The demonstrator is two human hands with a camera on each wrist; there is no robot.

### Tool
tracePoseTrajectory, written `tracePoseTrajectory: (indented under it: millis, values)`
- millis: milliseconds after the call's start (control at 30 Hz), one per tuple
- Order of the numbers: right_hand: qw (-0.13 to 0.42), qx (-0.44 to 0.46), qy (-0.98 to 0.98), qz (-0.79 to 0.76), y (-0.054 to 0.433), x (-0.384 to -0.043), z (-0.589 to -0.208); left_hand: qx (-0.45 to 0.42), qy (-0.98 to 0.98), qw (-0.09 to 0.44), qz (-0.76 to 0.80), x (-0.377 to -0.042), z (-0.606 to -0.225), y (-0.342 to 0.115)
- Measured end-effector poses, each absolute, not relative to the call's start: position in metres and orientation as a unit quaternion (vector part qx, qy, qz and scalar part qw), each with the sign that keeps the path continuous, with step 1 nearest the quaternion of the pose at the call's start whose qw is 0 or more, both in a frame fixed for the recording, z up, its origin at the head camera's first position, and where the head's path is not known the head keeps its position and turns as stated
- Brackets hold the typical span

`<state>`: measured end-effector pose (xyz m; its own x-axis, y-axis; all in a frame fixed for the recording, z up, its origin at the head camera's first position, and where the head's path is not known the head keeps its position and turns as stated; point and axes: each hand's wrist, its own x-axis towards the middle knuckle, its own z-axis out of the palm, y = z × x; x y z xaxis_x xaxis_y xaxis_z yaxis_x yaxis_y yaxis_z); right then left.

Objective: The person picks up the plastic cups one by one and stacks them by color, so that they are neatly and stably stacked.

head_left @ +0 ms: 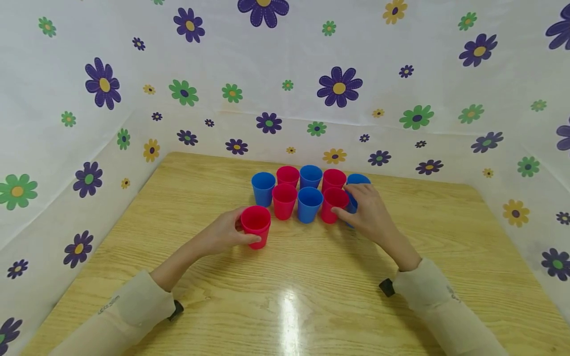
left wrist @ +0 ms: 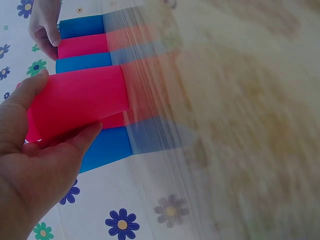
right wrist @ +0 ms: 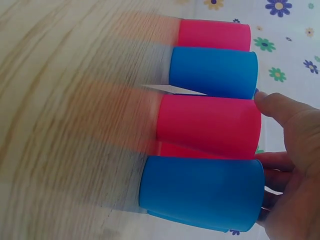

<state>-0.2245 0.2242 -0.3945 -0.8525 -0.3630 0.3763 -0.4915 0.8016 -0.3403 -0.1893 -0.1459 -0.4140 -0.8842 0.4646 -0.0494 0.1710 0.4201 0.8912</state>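
Observation:
My left hand [head_left: 224, 231] grips a red cup [head_left: 256, 228] around its side, thumb in front and fingers behind. A second rim line shows just below that cup's rim. To the right, my right hand [head_left: 369, 210] holds another red cup [head_left: 330, 210] near its rim, the thumb at the near side and fingertips at the far side. In the right wrist view, its fingers partly pass behind a blue cup [right wrist: 200, 187], which stands beside the held red cup [right wrist: 210, 122]. From the head view, my right hand covers much of that blue cup [head_left: 352, 202].
More upright cups stand close together in two rows: a front blue cup [head_left: 309, 207], a red cup [head_left: 284, 203], a left blue cup [head_left: 262, 190] and several behind. They stand on a wooden table [head_left: 231, 301]. A white flowered cloth [head_left: 285, 109] surrounds its back and sides.

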Motion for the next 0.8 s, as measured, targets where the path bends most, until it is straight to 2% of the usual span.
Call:
tracePoseTrajectory:
  millis: [800]
  values:
    - [0.149,0.218,-0.951,0.158,0.2143,-0.2257,-0.4008,0.185,0.834,0.15,0.498,-0.189,-0.413,-0.1459]
